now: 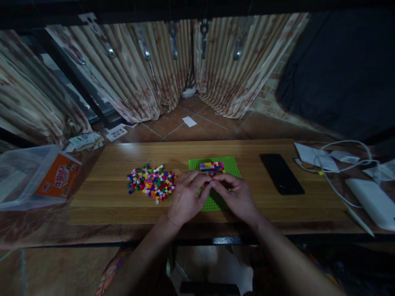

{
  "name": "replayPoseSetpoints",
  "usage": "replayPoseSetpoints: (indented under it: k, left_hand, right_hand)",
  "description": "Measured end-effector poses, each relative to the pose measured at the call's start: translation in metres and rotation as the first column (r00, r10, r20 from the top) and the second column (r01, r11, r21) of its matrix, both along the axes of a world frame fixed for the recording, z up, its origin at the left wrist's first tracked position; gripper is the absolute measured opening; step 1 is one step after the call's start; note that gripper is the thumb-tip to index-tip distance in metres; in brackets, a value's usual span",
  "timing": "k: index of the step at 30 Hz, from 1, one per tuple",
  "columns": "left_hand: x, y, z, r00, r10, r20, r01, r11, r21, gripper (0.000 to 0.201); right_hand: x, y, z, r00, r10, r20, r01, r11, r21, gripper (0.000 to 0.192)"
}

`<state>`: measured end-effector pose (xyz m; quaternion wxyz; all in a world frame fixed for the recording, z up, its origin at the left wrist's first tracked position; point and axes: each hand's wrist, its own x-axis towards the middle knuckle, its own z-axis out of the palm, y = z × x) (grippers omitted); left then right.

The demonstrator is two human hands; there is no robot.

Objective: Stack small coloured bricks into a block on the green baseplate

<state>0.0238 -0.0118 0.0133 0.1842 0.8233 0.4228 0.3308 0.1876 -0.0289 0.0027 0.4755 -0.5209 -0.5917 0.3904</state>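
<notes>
While both hands meet over the green plate [212, 203], a block of bricks [212, 166] sits on the plate's far part, just beyond the fingertips. Its bricks lie tightly packed, with yellow, white, purple, red and blue among them; the fingers hide its near edge. The left hand [187, 197] curves in from one side, thumb and fingers bent towards a pinch. The right hand [237, 196] mirrors it, thumb and index drawn together so that the tips of the two hands touch or nearly touch. Whether a small brick is gripped between them, I cannot tell.

Just left of the left hand, loose bricks [151, 183] spread in a mixed heap of pink, green, orange, white, purple and red. Heap and plate both rest on a wooden board [105, 181]. To the right of the plate, well apart from the right hand, a black phone [281, 173] lies flat at a slant.

Past the board's right end are a white cable [348, 142], a pale slab [372, 201] and a thin pen-like stick [360, 222]. Off the left end stands a clear tub [23, 162] with an orange label [59, 176]. Beyond the board, a white slip [189, 121] lies on floor tiles [212, 128] before striped curtains [132, 74].
</notes>
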Motion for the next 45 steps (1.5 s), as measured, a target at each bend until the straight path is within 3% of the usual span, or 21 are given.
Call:
replayPoseSetpoints:
  k: [4,11,18,25,30,35,45]
  left_hand:
    - [0.005,-0.001,-0.001,1.0,-0.005,-0.01,0.005,1.0,-0.023,0.013]
    - [0.001,0.006,-0.011,0.993,0.121,0.0,-0.119,0.982,-0.149,0.012]
    - [0.0,0.01,-0.014,0.988,0.156,-0.022,-0.157,0.966,-0.206,0.014]
    - [-0.002,0.01,-0.015,0.987,0.157,-0.027,-0.16,0.964,-0.211,0.014]
    - [-0.002,0.011,-0.016,0.987,0.155,-0.033,-0.159,0.965,-0.209,0.013]
    - [-0.003,0.011,-0.013,0.987,0.15,-0.049,-0.157,0.965,-0.209,0.013]
    - [-0.006,0.011,-0.015,0.979,0.161,-0.122,-0.184,0.961,-0.208,0.014]
  right_hand:
    - [0.014,0.005,0.0,1.0,0.012,-0.017,-0.013,0.999,-0.03,0.019]
    - [0.052,0.019,-0.005,0.982,-0.184,-0.045,0.18,0.98,-0.086,0.018]
    - [0.052,0.017,-0.01,0.999,-0.03,-0.026,0.025,0.984,-0.176,0.02]
    - [0.053,0.018,-0.022,0.989,0.011,0.145,0.0,0.997,-0.079,0.012]
    - [0.048,0.02,-0.025,0.987,-0.026,0.158,0.038,0.997,-0.074,0.01]
    - [0.04,0.019,-0.021,0.987,-0.107,0.117,0.126,0.978,-0.164,0.013]
    - [0.028,0.02,-0.018,0.941,-0.281,-0.187,0.19,0.899,-0.395,0.026]
